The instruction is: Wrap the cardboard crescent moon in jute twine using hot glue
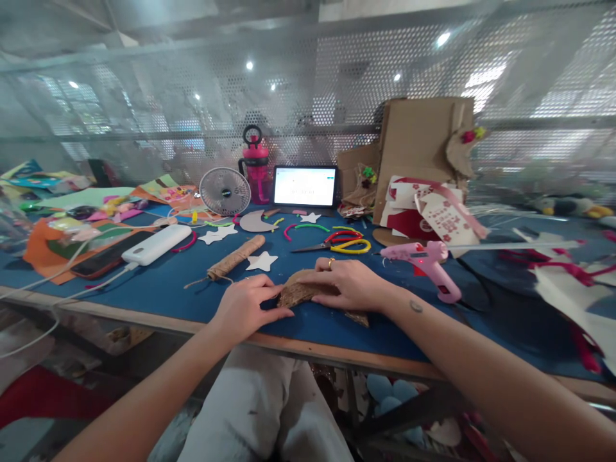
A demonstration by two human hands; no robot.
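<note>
A curved brown crescent-like piece point(299, 292), its rough surface looking like wound twine, lies near the table's front edge. My left hand point(248, 305) is at its left end, with the thumb and fingers closed around the tip. From above, my right hand point(349, 282) grips the middle, covering much of it; the other end point(359, 317) pokes out below. To the left lies a roll of twine point(235, 258) with a loose tail, and a white star point(262, 261) is beside it. Behind my right hand rest yellow-and-red-handled scissors point(339, 244).
A pink glue gun point(426, 260) with a lit red light stands at right. A white power bank point(156, 245) with cables is at left. Farther back are a fan point(225, 191), a pink bottle point(256, 167), a tablet point(305, 186), a grey crescent point(257, 222) and cardboard point(418, 138).
</note>
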